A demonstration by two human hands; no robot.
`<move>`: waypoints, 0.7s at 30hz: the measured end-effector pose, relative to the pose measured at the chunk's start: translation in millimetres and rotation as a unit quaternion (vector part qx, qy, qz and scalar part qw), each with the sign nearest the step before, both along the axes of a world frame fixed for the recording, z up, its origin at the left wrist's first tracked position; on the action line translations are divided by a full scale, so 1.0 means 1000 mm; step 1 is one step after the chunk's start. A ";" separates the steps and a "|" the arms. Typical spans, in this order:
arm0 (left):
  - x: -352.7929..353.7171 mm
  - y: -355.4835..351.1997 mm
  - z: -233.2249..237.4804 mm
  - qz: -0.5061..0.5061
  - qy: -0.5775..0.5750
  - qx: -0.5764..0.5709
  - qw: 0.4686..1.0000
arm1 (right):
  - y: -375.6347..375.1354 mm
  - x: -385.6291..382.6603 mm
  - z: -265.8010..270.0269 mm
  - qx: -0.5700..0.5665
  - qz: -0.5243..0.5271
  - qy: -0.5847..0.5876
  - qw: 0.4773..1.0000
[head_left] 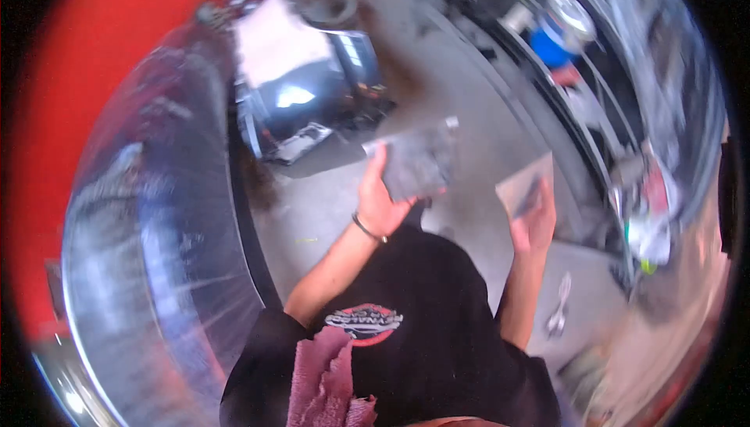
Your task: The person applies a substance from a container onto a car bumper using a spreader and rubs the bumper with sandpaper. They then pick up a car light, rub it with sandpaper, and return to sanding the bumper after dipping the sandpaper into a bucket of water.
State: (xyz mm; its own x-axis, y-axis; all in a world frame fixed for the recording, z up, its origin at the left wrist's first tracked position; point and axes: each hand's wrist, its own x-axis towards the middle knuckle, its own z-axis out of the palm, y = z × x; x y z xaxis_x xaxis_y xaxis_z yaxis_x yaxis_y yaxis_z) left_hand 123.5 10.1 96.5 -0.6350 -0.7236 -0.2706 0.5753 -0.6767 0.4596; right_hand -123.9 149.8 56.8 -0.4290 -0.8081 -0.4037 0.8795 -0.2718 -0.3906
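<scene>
One container (566, 28), contents unclear; left fingers (379, 167) around gray square (422, 163), right fingers (544, 196) around sheet (519, 183)

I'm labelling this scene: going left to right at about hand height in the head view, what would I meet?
Red surface → clear plastic sheeting → left hand holding a grey sheet → right hand holding a paler sheet → white item.

L hand (383, 202), ctr: most of fingers hidden behind gray sheet (418, 163), whose surface is blurred. R hand (533, 222), rt of ctr: finger placement on pale sheet (523, 186) too blurred to tell. Shirt logo (365, 324): lettering not fully legible. Pink cloth (322, 380): cut off at btm edge. Blue-and-silver container (561, 32), upper R: label unreadable. White floor item (557, 314), lower R: too blurred to ID.
</scene>
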 end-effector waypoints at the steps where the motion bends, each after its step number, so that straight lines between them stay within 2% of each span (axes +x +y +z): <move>1: 0.017 0.007 0.004 0.009 -0.006 -0.014 1.000 | -0.009 0.015 0.009 0.016 0.038 0.022 0.999; 3: 0.048 0.022 0.005 0.064 -0.042 -0.005 0.997 | -0.027 0.052 0.023 0.018 0.088 0.054 0.995; 5: 0.072 0.034 0.000 0.093 -0.044 -0.012 0.995 | -0.041 0.089 0.028 0.114 0.154 0.148 0.970; 6: 0.083 0.038 -0.004 0.107 -0.054 0.001 0.993 | -0.050 0.109 0.028 0.107 0.164 0.157 0.968; 8: 0.094 0.052 -0.003 0.129 -0.063 0.012 0.990 | -0.059 0.145 0.029 0.078 0.250 0.215 0.941; 11: 0.123 0.057 -0.009 0.137 -0.067 0.011 0.988 | -0.074 0.206 0.027 0.046 0.290 0.334 0.896; 16: 0.217 0.055 -0.031 0.175 -0.063 -0.054 0.981 | -0.102 0.300 0.024 0.028 0.375 0.329 0.866; 18: 0.276 0.052 -0.044 0.193 0.067 0.016 0.979 | -0.120 0.348 0.028 0.019 0.453 0.290 0.843; 19: 0.309 0.051 -0.045 0.189 0.072 0.027 0.979 | -0.129 0.375 0.030 0.024 0.448 0.295 0.844; 20: 0.342 0.046 -0.048 0.180 0.077 0.030 0.980 | -0.139 0.404 0.032 0.003 0.496 0.277 0.823; 21: 0.372 0.044 -0.052 0.198 0.012 0.024 0.980 | -0.147 0.432 0.034 -0.015 0.543 0.258 0.799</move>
